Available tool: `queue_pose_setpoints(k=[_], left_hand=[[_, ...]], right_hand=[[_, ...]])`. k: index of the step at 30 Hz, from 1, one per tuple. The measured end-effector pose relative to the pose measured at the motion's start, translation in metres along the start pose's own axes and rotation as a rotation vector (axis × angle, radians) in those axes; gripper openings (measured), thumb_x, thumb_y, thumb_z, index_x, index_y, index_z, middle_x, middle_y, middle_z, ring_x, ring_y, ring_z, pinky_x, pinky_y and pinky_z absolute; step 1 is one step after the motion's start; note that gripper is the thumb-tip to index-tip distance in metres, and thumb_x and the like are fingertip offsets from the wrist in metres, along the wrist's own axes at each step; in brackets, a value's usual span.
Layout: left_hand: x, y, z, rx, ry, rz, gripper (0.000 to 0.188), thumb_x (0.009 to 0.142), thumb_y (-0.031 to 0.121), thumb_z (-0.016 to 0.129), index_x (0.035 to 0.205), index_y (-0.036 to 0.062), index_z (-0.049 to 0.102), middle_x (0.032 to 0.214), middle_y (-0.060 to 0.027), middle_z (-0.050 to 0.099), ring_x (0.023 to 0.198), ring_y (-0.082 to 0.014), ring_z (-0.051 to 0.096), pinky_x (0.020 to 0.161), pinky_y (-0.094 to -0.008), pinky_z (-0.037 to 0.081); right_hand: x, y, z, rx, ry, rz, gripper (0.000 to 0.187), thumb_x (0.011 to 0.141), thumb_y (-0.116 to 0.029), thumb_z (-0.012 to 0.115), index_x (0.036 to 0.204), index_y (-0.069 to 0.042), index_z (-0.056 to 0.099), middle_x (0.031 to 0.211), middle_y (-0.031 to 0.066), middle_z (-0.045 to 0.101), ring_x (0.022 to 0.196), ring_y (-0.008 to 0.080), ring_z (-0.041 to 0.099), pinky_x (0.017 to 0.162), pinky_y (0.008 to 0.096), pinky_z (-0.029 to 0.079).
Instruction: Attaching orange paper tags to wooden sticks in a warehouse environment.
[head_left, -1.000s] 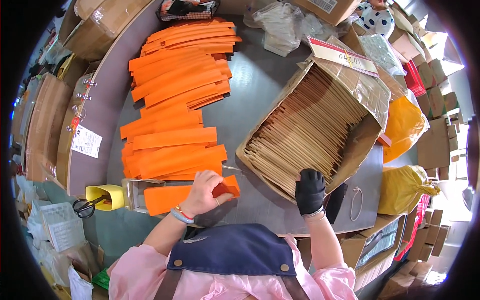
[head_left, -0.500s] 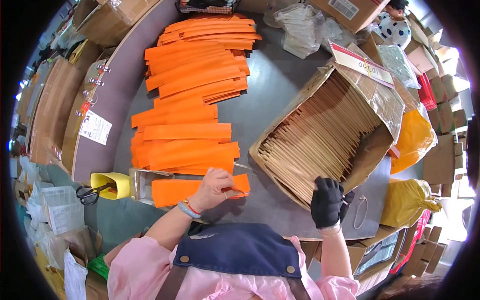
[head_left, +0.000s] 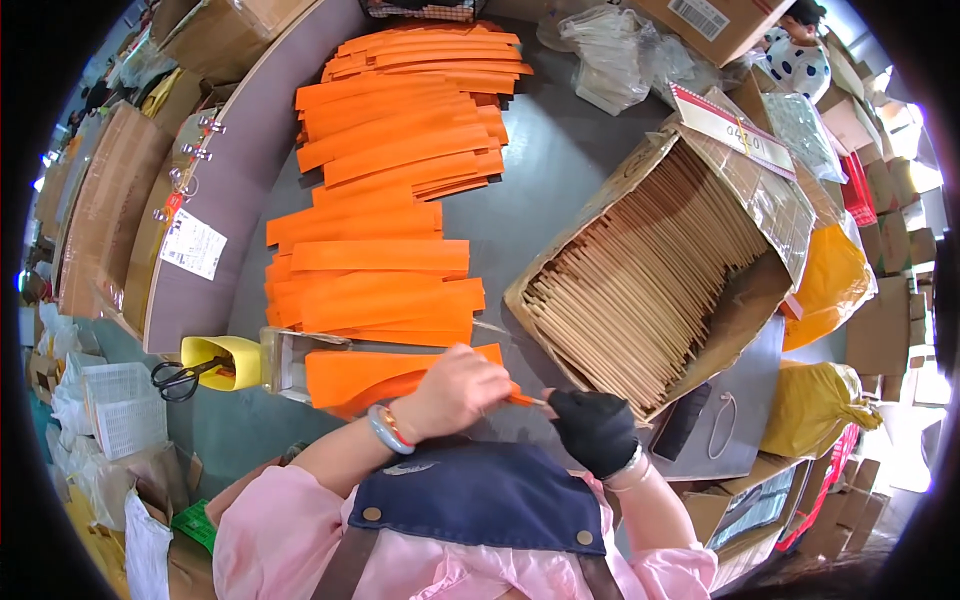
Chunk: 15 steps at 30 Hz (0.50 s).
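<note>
My left hand (head_left: pixel 458 392), bare with a bracelet at the wrist, is closed on an orange strip (head_left: pixel 390 387), which bends up off the strips under it. From these fingers a narrow orange end points toward my right hand (head_left: pixel 597 430), in a black fingerless glove. Its fingertips pinch the pale end of what looks like a thin wooden stick, mostly hidden between the hands. Beyond lie overlapping rows of orange strips (head_left: pixel 385 260). A cardboard box (head_left: pixel 740 300) on its side holds many thin wooden sticks (head_left: pixel 640 280), right of my hands.
A yellow holder (head_left: pixel 235 364) with black scissors (head_left: pixel 178 381) stands at the table's left edge, beside a clear container (head_left: pixel 288 362). A dark flat object (head_left: pixel 682 422) lies near the box. Clear plastic bags (head_left: pixel 612 60) sit at the back. Another person (head_left: pixel 797 60) is far right.
My right hand has come left from the box's near edge to meet my left hand. The left hand has shifted slightly right, and the orange strip in it now lifts and curls.
</note>
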<state>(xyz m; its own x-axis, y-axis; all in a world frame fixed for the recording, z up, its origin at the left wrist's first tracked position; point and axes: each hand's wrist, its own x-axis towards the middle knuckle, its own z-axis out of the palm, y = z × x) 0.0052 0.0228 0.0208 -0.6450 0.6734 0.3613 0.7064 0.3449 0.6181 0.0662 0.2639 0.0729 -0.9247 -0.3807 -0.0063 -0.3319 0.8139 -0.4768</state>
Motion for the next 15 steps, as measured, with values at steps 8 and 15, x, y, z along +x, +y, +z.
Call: queue_pose_setpoints(k=[8, 15], left_hand=[[0.031, 0.019, -0.016, 0.232, -0.074, 0.185, 0.022, 0.069, 0.016, 0.073, 0.091, 0.0111, 0.068, 0.085, 0.0006, 0.064, 0.075, -0.0185, 0.061, 0.066, -0.0341, 0.045], [-0.007, -0.022, -0.016, 0.344, 0.041, -0.285, 0.048, 0.073, 0.027, 0.082, 0.114, 0.0082, 0.069, 0.105, -0.0075, 0.058, 0.098, -0.0282, 0.054, 0.087, -0.0417, 0.044]], right_hand=[[0.019, -0.021, 0.014, 0.636, 0.203, -0.019, 0.064, 0.096, -0.019, 0.056, 0.151, 0.002, 0.031, 0.148, 0.0280, 0.038, 0.139, 0.0397, 0.039, 0.116, 0.0408, 0.028], [0.003, 0.084, 0.022, -0.243, 0.403, 0.241, 0.043, 0.083, -0.010, 0.069, 0.126, -0.007, 0.060, 0.111, 0.0160, 0.062, 0.103, 0.0364, 0.057, 0.089, 0.0442, 0.046]])
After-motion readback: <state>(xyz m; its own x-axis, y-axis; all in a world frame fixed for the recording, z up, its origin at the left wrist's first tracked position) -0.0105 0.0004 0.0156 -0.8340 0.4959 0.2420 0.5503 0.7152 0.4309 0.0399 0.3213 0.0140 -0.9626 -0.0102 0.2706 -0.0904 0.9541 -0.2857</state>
